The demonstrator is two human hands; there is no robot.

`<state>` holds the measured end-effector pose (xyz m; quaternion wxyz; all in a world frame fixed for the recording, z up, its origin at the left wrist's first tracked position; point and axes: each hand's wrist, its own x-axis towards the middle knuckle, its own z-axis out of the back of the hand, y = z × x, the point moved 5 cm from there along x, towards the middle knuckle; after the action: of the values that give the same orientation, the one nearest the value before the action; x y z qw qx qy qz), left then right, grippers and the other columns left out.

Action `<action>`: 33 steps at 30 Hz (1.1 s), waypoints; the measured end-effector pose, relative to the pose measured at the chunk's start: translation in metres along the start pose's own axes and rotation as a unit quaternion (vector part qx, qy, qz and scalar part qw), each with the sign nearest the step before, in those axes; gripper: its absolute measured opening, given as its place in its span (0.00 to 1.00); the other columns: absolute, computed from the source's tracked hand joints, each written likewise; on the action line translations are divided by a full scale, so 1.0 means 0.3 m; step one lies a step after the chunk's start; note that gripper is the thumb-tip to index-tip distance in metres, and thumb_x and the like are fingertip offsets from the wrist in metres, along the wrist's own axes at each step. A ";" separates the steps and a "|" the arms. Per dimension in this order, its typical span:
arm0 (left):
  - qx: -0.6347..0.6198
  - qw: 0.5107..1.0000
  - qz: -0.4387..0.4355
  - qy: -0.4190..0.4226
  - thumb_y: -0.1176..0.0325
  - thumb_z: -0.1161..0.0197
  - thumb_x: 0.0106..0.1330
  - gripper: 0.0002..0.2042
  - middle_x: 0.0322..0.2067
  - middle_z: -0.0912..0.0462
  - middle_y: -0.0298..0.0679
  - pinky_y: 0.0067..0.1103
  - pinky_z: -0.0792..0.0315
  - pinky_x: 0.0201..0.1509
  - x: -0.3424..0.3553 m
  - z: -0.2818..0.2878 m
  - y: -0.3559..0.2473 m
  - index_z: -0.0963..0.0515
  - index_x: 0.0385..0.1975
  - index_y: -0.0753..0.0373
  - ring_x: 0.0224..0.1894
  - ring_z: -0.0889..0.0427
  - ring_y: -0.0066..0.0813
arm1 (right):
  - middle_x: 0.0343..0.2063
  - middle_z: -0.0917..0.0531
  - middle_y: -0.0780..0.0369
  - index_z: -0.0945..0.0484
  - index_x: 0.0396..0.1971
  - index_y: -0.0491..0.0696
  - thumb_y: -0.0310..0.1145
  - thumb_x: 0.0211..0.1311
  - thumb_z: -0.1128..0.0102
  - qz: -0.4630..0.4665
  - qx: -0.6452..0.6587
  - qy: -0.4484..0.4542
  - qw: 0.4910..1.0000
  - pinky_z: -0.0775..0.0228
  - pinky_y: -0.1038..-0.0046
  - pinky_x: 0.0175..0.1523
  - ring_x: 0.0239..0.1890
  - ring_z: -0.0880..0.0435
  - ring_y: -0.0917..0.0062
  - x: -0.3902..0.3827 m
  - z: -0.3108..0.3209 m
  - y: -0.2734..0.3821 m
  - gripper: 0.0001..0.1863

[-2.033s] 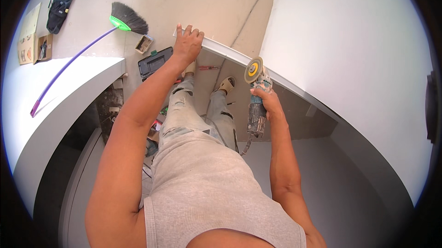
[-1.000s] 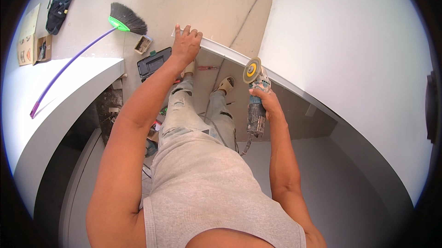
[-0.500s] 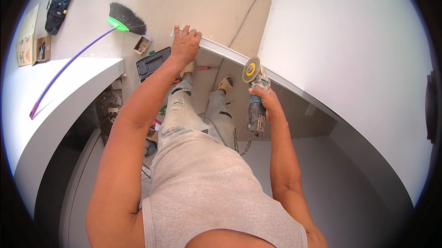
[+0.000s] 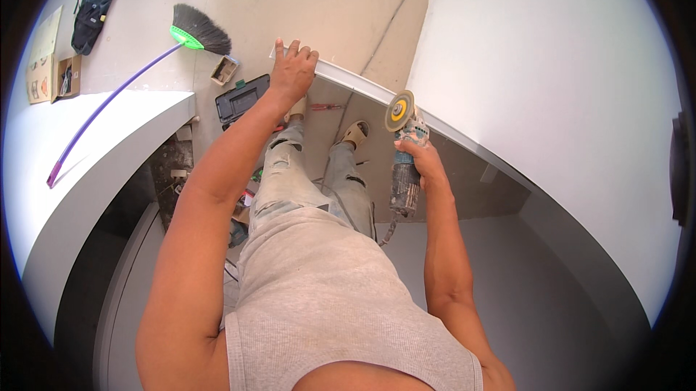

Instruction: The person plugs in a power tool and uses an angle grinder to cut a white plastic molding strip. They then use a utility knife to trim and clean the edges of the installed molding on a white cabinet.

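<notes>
1. Hands are well apart. The right hand (image 4: 428, 162) is wrapped around an angle grinder (image 4: 403, 186), cord end toward the body.
2. The left hand (image 4: 293, 75) has its fingers draped over the far-left end of a long white strip (image 4: 359, 83). Thumb's hidden, so can't tell if it's really clamped on.
3. Grinder's yellow-centered disc (image 4: 399, 110) is up at the strip, right of the left hand. Can't tell if they're touching.
4. Below the strip, near the sandal (image 4: 356, 133), there's a red-handled tool (image 4: 326, 106) on the floor.
5. Black case (image 4: 243, 97) sits just left of the left wrist, with a little open box (image 4: 225, 70) past it.
6. Farther out left: black-bristled broom (image 4: 199, 28), purple handle, then a cardboard box (image 4: 69, 77) and a dark bag (image 4: 98, 12).
</notes>
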<state>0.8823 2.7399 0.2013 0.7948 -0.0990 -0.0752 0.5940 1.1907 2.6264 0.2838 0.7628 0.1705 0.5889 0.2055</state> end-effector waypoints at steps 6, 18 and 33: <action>0.018 1.000 0.001 0.016 0.69 0.40 0.63 0.17 0.51 0.20 0.40 0.58 0.47 0.71 0.003 -0.011 0.007 0.23 0.52 0.60 0.66 0.30 0.45 | 0.30 0.21 0.64 0.25 0.46 0.43 0.32 0.50 0.28 -0.004 0.006 0.005 1.000 0.23 0.73 0.30 0.26 0.19 0.78 -0.026 -0.018 0.020 0.23; 0.018 0.999 0.012 0.037 0.65 0.31 0.58 0.24 0.55 0.22 0.39 0.58 0.47 0.71 0.015 0.014 -0.005 0.25 0.56 0.58 0.67 0.31 0.44 | 0.29 0.21 0.65 0.25 0.43 0.45 0.33 0.50 0.28 0.007 0.000 0.044 0.999 0.24 0.74 0.31 0.27 0.21 0.80 -0.057 -0.152 0.109 0.21; 0.005 0.999 0.013 0.030 0.67 0.35 0.61 0.20 0.54 0.21 0.41 0.59 0.48 0.71 0.021 0.056 -0.020 0.24 0.54 0.60 0.67 0.30 0.45 | 0.33 0.18 0.62 0.26 0.47 0.39 0.33 0.48 0.28 -0.006 0.000 0.058 0.998 0.25 0.74 0.38 0.32 0.20 0.79 -0.098 -0.229 0.151 0.26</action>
<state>0.8858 2.7455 0.2189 0.7894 -0.1138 -0.0476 0.6014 1.1124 2.6512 0.3139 0.7288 0.1546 0.6329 0.2108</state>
